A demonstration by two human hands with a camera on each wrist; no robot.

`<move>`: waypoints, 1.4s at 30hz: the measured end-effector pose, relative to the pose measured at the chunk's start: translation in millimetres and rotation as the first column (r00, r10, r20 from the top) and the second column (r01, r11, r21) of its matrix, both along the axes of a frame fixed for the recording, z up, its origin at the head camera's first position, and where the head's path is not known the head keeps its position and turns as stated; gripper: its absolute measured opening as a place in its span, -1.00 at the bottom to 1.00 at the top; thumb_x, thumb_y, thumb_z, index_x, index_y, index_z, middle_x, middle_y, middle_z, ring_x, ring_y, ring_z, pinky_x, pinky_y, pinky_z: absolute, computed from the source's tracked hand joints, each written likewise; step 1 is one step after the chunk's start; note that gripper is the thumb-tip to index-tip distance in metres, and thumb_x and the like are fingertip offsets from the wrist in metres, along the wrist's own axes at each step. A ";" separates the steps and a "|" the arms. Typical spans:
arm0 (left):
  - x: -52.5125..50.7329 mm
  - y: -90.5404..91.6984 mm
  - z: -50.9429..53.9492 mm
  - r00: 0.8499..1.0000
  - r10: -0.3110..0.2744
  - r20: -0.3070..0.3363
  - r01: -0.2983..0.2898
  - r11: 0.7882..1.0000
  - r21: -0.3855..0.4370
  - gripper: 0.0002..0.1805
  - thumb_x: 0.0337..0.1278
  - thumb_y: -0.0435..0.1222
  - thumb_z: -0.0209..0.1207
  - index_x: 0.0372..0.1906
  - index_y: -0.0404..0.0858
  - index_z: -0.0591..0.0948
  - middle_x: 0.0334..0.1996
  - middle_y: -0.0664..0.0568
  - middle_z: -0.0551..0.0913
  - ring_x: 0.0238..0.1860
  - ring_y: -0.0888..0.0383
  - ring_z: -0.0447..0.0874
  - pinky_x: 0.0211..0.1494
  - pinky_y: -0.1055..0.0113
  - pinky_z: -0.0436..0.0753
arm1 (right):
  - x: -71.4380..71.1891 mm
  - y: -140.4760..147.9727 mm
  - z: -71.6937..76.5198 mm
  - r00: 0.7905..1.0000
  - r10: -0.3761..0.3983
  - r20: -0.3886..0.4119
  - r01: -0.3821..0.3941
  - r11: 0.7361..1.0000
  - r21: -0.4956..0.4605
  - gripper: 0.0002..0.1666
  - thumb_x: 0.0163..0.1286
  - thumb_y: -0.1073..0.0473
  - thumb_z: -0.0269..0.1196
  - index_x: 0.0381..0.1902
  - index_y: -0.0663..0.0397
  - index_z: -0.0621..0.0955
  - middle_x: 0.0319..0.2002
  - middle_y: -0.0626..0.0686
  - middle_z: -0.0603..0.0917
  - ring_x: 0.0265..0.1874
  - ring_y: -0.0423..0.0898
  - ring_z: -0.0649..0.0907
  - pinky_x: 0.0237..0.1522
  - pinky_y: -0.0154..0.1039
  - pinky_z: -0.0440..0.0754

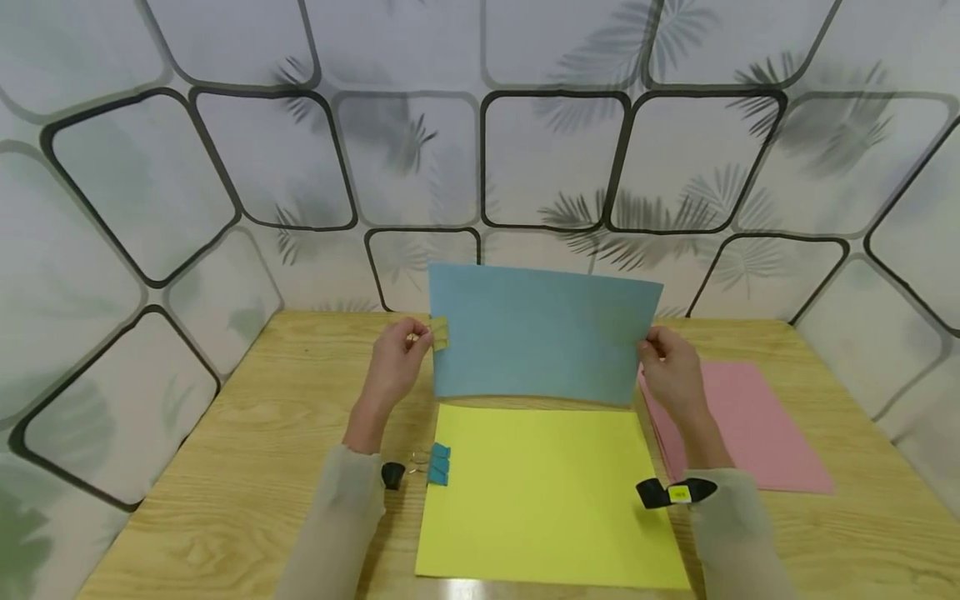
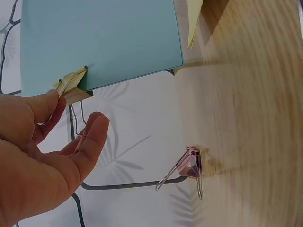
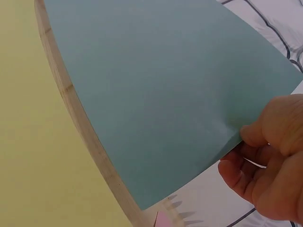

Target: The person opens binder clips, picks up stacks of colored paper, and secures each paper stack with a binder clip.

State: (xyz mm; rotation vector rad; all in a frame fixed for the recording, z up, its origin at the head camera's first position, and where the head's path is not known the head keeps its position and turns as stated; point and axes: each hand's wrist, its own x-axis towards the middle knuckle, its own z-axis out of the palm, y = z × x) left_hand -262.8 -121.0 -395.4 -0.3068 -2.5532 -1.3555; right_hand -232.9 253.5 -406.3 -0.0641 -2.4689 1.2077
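Observation:
A sheet of blue paper (image 1: 543, 333) is held up off the table between both hands. A yellow binder clip (image 1: 439, 332) sits on its left edge. My left hand (image 1: 399, 358) pinches a wire handle of that clip between thumb and finger; the left wrist view shows the clip (image 2: 72, 85) close up, its jaws over the paper's edge. With thumb and fingers, my right hand (image 1: 675, 375) grips the right edge of the blue paper. Below lies yellow paper (image 1: 547, 500), with a blue binder clip (image 1: 439, 464) on its left edge.
Pink paper (image 1: 765, 425) lies on the wooden table (image 1: 247, 467) at the right, partly behind my right arm. A pink binder clip (image 2: 190, 163) shows in the left wrist view. Behind the table stands a patterned wall (image 1: 420, 158).

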 end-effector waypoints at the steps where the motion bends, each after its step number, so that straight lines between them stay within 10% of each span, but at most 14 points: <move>1: -0.5 0.4 -0.3 1.000 0.000 0.004 0.000 1.000 -0.007 -0.83 0.48 -0.29 0.06 -0.15 -0.33 0.57 -0.09 -0.25 0.55 -0.14 -0.12 0.53 -0.16 0.10 0.50 | -0.1 0.6 -0.1 1.000 0.004 0.003 -0.004 1.000 0.001 -0.80 0.53 0.32 0.04 -0.15 0.34 0.59 -0.35 0.27 0.63 -0.53 -0.19 0.55 -0.43 -0.32 0.51; 21: -10.6 5.0 -8.0 0.999 -0.003 0.047 0.011 0.986 -0.166 -0.85 0.48 -0.30 0.07 -0.17 -0.30 0.60 0.06 -0.29 0.49 -0.05 -0.14 0.50 -0.02 0.00 0.53 | -8.2 6.4 -8.3 0.996 0.064 0.060 -0.058 0.994 -0.089 -0.70 0.56 0.28 0.02 -0.01 0.41 0.60 -0.13 0.36 0.66 -0.13 0.23 0.71 -0.25 -0.52 0.62; 42: -20.8 7.7 -18.4 0.988 -0.042 0.147 0.084 0.954 -0.287 -0.83 0.53 -0.28 -0.01 -0.05 -0.27 0.55 0.05 -0.32 0.38 -0.15 -0.11 0.48 -0.11 0.04 0.51 | -22.6 2.0 -26.1 0.987 0.062 0.151 -0.062 0.998 -0.001 -0.65 0.51 0.29 0.07 0.12 0.43 0.55 -0.02 0.37 0.64 -0.01 0.21 0.61 -0.01 0.03 0.58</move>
